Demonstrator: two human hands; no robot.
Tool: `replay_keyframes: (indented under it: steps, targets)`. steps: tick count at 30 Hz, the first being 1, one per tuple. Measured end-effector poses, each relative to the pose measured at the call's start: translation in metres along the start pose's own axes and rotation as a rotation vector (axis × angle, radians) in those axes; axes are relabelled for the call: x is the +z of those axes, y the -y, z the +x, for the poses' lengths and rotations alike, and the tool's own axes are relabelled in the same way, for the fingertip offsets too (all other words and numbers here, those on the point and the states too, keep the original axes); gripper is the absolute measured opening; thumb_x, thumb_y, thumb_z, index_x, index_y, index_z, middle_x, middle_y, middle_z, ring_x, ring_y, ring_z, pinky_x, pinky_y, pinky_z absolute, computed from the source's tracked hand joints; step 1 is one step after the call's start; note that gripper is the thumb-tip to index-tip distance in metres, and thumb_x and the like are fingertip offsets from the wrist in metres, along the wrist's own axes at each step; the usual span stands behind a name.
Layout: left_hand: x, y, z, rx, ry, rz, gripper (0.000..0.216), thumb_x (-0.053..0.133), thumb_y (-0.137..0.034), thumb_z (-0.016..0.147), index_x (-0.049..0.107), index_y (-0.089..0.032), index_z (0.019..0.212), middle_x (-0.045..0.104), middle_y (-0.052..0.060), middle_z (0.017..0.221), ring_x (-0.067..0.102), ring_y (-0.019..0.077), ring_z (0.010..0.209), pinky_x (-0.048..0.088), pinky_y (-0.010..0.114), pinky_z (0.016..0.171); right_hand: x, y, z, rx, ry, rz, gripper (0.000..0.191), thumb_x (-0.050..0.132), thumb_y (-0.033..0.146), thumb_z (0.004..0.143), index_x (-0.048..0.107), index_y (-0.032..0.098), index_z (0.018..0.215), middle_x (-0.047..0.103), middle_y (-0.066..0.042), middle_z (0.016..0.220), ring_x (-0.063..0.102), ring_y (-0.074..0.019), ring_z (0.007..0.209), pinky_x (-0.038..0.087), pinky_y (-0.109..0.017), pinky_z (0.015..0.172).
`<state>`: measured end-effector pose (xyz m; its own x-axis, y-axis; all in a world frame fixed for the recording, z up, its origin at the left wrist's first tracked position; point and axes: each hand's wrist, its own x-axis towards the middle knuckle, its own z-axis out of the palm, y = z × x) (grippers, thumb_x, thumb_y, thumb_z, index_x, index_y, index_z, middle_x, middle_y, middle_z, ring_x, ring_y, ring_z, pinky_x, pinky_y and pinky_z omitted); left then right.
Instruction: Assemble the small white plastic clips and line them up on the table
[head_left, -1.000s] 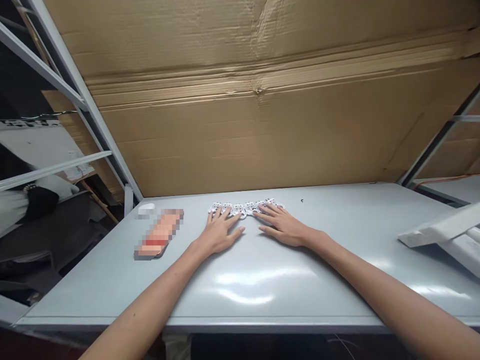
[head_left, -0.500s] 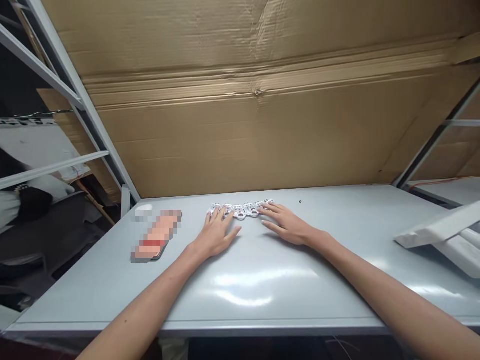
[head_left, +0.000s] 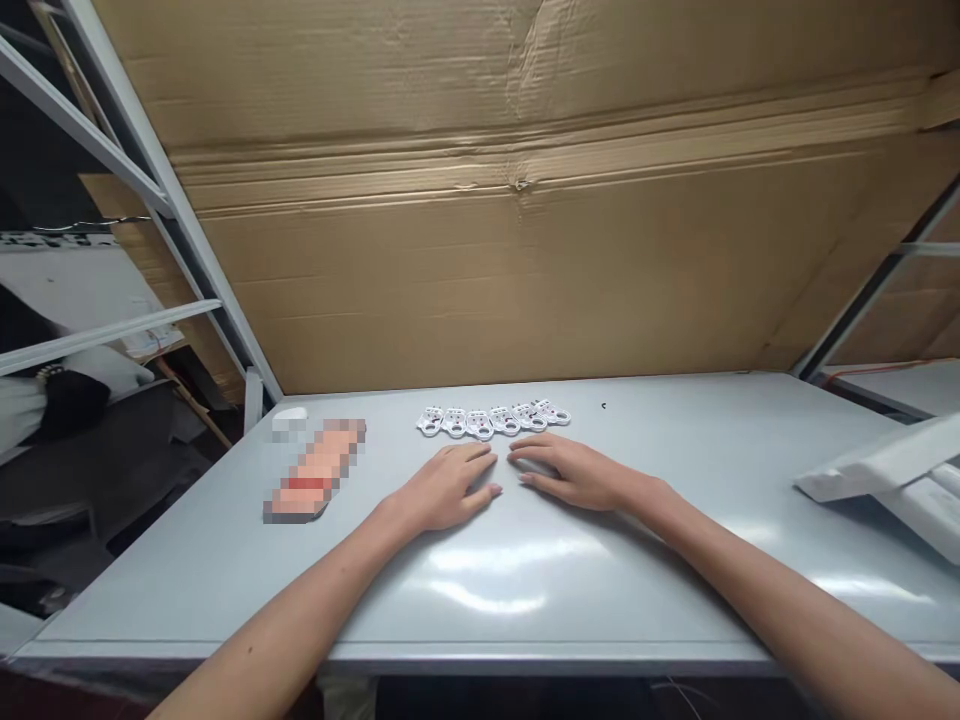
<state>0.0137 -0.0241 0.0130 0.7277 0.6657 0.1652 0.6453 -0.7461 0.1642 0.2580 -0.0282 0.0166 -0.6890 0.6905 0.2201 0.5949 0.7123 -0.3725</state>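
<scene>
A row of several small white plastic pieces (head_left: 493, 420) lies side by side on the grey table (head_left: 525, 560), near its far edge. My left hand (head_left: 450, 487) rests flat on the table just in front of the row, fingers stretched out, holding nothing. My right hand (head_left: 574, 473) lies flat beside it, fingers extended toward the left, also empty. Both hands are a short way back from the pieces and do not touch them.
A blurred pinkish oblong object (head_left: 319, 470) and a small white item (head_left: 289, 416) lie at the left. White foam or plastic pieces (head_left: 892, 470) sit at the right edge. A large cardboard sheet (head_left: 525, 220) stands behind the table. Metal shelf rails (head_left: 112, 160) run at the left.
Both hands have drawn back from the row of white pieces toward me. Their fingers were on the pieces before; now the whole row lies uncovered.
</scene>
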Motion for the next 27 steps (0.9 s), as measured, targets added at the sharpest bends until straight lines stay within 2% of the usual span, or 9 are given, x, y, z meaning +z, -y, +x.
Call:
replay_keyframes:
  steps: [8, 12, 21, 27]
  targets:
    - [-0.001, 0.004, 0.001, 0.023, 0.000, -0.037, 0.038, 0.045, -0.044, 0.098, 0.056, -0.020, 0.126, 0.057, 0.011, 0.133, 0.054, 0.0287, 0.123, 0.043, 0.040, 0.103, 0.003, 0.003, -0.006, 0.109, 0.106, -0.033, 0.057, 0.037, 0.052, 0.098, 0.046, 0.021, 0.145, 0.044, -0.011, 0.150, 0.043, -0.0291, 0.136, 0.037, -0.046, 0.111]
    - [0.003, 0.003, 0.001, 0.030, -0.051, -0.052, 0.035, 0.046, -0.040, 0.098, 0.056, -0.021, 0.125, 0.058, 0.011, 0.132, 0.054, 0.0283, 0.122, 0.042, 0.041, 0.104, 0.003, 0.007, -0.008, 0.141, 0.109, -0.032, 0.061, 0.037, 0.059, 0.096, 0.047, 0.023, 0.144, 0.046, -0.011, 0.149, 0.038, -0.0326, 0.139, 0.035, -0.050, 0.112]
    - [0.003, 0.005, 0.000, 0.016, -0.031, -0.045, 0.037, 0.044, -0.043, 0.098, 0.057, -0.021, 0.124, 0.058, 0.011, 0.131, 0.052, 0.0294, 0.125, 0.041, 0.043, 0.107, 0.011, 0.008, -0.006, 0.164, 0.071, -0.095, 0.060, 0.035, 0.058, 0.096, 0.047, 0.022, 0.141, 0.050, -0.014, 0.143, 0.040, -0.0342, 0.135, 0.035, -0.052, 0.111]
    - [0.000, 0.003, 0.001, 0.051, -0.040, -0.033, 0.035, 0.045, -0.040, 0.098, 0.060, -0.020, 0.123, 0.060, 0.011, 0.129, 0.057, 0.0272, 0.118, 0.045, 0.040, 0.102, 0.011, 0.007, -0.006, 0.141, 0.076, -0.104, 0.062, 0.033, 0.060, 0.096, 0.047, 0.019, 0.141, 0.049, -0.016, 0.143, 0.040, -0.0338, 0.135, 0.034, -0.050, 0.111]
